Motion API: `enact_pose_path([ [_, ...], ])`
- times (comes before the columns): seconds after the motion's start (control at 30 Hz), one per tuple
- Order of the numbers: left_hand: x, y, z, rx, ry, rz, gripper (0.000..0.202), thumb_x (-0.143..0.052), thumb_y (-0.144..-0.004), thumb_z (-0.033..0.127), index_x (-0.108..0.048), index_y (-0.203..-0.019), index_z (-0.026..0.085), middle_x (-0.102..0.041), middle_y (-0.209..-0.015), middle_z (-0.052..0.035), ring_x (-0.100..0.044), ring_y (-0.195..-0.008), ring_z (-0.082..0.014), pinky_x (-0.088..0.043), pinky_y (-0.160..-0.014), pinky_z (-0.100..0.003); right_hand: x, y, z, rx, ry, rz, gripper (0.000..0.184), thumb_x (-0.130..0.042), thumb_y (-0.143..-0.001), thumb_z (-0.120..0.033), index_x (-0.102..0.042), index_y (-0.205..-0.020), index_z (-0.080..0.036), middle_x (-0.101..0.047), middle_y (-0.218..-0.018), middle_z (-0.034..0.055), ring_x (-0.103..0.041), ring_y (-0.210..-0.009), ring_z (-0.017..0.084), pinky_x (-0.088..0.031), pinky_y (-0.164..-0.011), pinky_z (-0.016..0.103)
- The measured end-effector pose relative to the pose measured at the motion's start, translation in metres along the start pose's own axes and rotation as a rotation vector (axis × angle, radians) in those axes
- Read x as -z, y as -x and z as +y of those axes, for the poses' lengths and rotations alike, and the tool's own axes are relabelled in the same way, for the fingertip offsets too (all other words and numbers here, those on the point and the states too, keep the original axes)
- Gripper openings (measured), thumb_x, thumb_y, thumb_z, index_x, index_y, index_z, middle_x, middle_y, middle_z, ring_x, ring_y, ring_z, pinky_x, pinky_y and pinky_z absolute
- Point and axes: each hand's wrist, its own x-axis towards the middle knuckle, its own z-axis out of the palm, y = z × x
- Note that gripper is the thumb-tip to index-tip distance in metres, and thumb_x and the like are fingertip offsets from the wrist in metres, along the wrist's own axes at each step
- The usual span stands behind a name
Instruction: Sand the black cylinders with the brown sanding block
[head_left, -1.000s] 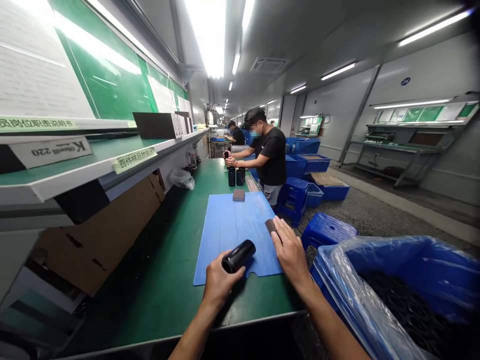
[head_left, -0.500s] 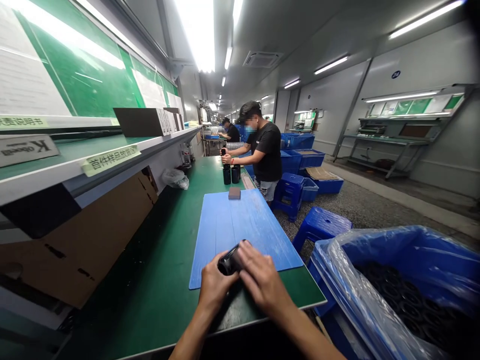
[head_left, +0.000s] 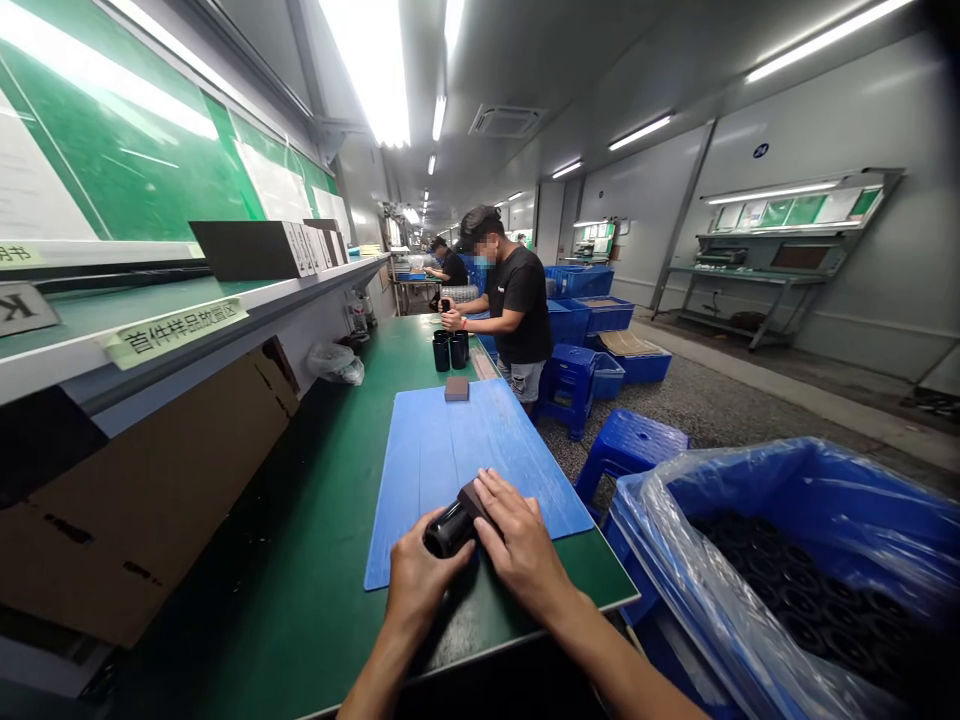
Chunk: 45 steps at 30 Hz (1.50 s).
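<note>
My left hand (head_left: 418, 572) is closed round a glossy black cylinder (head_left: 448, 529), held tilted over the near edge of a blue mat (head_left: 465, 440) on the green bench (head_left: 337, 480). My right hand (head_left: 521, 545) presses a small brown pad (head_left: 474, 498) against the cylinder's far end, fingers curled over it. Another brown pad (head_left: 456, 388) lies at the mat's far edge.
A blue bin lined with plastic (head_left: 787, 500) holds several black cylinders at my right. Blue stools (head_left: 630, 445) stand in the aisle. A co-worker (head_left: 514, 300) handles black cylinders (head_left: 448, 350) further along the bench. A cardboard sheet (head_left: 142, 490) leans under the shelf at left.
My right hand came from the mat's right side with the brown pad onto the cylinder in my left hand. The view has shifted to the right.
</note>
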Motion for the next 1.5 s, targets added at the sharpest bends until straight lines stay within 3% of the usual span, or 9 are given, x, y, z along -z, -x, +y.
enact_pose_path([
  [0.5, 0.001, -0.002, 0.0, 0.012, -0.042, -0.013, 0.048, -0.077, -0.067, 0.037, -0.073, -0.109, 0.015, -0.079, -0.103, -0.0095, -0.073, -0.093, -0.0296, -0.059, -0.085, -0.035, -0.007, -0.003, -0.004, -0.019, -0.054, 0.037, 0.055, -0.046, -0.096, -0.018, -0.044, -0.15, -0.027, -0.042, -0.157, 0.0091, -0.036, -0.147, 0.027, -0.037, -0.112, 0.055],
  [0.6, 0.0, -0.002, 0.001, 0.018, -0.044, -0.027, 0.049, -0.076, -0.068, 0.041, -0.073, -0.108, 0.014, -0.079, -0.102, -0.0099, -0.073, -0.092, -0.0303, -0.058, -0.085, -0.038, -0.006, -0.014, 0.015, -0.046, -0.339, 0.063, 0.055, -0.057, -0.09, -0.022, -0.053, -0.144, -0.031, -0.047, -0.154, 0.0062, -0.037, -0.147, 0.028, -0.026, -0.118, 0.058],
  [0.73, -0.002, -0.003, 0.0, 0.052, -0.146, 0.047, 0.058, -0.083, -0.061, 0.046, -0.072, -0.108, 0.013, -0.078, -0.097, -0.0104, -0.073, -0.092, -0.0328, -0.057, -0.087, -0.043, 0.015, -0.034, 0.071, -0.318, -0.593, 0.293, 0.047, -0.063, -0.089, -0.037, -0.065, -0.133, -0.022, -0.056, -0.146, 0.01, -0.044, -0.142, 0.03, -0.02, -0.122, 0.056],
  [0.87, -0.002, -0.003, -0.003, 0.036, -0.162, 0.04, 0.058, -0.082, -0.065, 0.046, -0.07, -0.113, 0.015, -0.077, -0.103, -0.0097, -0.072, -0.098, -0.0319, -0.055, -0.091, -0.044, 0.03, -0.027, 0.098, -0.433, -0.781, 0.446, 0.064, -0.058, -0.091, -0.056, -0.054, -0.144, -0.019, -0.051, -0.151, 0.0094, -0.043, -0.143, 0.027, -0.028, -0.122, 0.047],
  [1.07, 0.001, -0.001, -0.001, 0.037, -0.094, 0.042, 0.078, -0.082, -0.068, 0.04, -0.056, -0.139, 0.019, -0.069, -0.128, -0.0116, -0.065, -0.118, -0.0306, -0.049, -0.104, -0.044, 0.02, -0.003, 0.075, -0.57, -1.143, 0.405, 0.064, -0.056, -0.091, -0.062, -0.061, -0.136, -0.016, -0.07, -0.127, 0.0131, -0.068, -0.115, 0.031, -0.056, -0.096, 0.045],
  [1.17, 0.001, 0.0, 0.0, 0.037, -0.081, 0.014, 0.069, -0.083, -0.068, 0.039, -0.063, -0.131, 0.018, -0.072, -0.123, -0.0121, -0.067, -0.113, -0.0306, -0.05, -0.103, -0.045, 0.019, -0.004, 0.067, -0.624, -1.221, 0.387, 0.067, -0.05, -0.094, -0.062, -0.058, -0.139, -0.013, -0.072, -0.121, 0.0159, -0.071, -0.108, 0.032, -0.059, -0.089, 0.048],
  [1.27, 0.0, -0.001, -0.001, 0.032, -0.07, 0.009, 0.062, -0.084, -0.067, 0.037, -0.067, -0.123, 0.016, -0.073, -0.119, -0.0127, -0.069, -0.111, -0.0308, -0.05, -0.103, -0.045, 0.016, -0.005, 0.051, -0.56, -1.059, 0.395, 0.06, -0.05, -0.096, -0.055, -0.052, -0.145, -0.019, -0.059, -0.143, 0.0127, -0.061, -0.125, 0.031, -0.052, -0.102, 0.05],
  [1.4, -0.002, -0.001, -0.003, -0.002, -0.02, 0.031, 0.058, -0.083, -0.066, 0.032, -0.069, -0.12, 0.015, -0.075, -0.116, -0.0119, -0.071, -0.106, -0.0294, -0.054, -0.098, -0.04, 0.005, -0.002, 0.011, -0.125, -0.287, 0.235, 0.051, -0.048, -0.099, -0.035, -0.046, -0.15, -0.027, -0.035, -0.162, 0.0043, -0.028, -0.151, 0.027, -0.029, -0.121, 0.051],
  [1.5, -0.003, 0.0, -0.004, -0.043, 0.008, 0.002, 0.044, -0.074, -0.073, 0.028, -0.071, -0.115, 0.015, -0.077, -0.109, -0.0096, -0.074, -0.094, -0.0258, -0.059, -0.086, -0.034, -0.004, -0.004, -0.011, 0.035, 0.018, 0.045, 0.054, -0.042, -0.101, -0.024, -0.037, -0.154, -0.031, -0.033, -0.162, 0.0013, -0.026, -0.152, 0.025, -0.037, -0.115, 0.05],
])
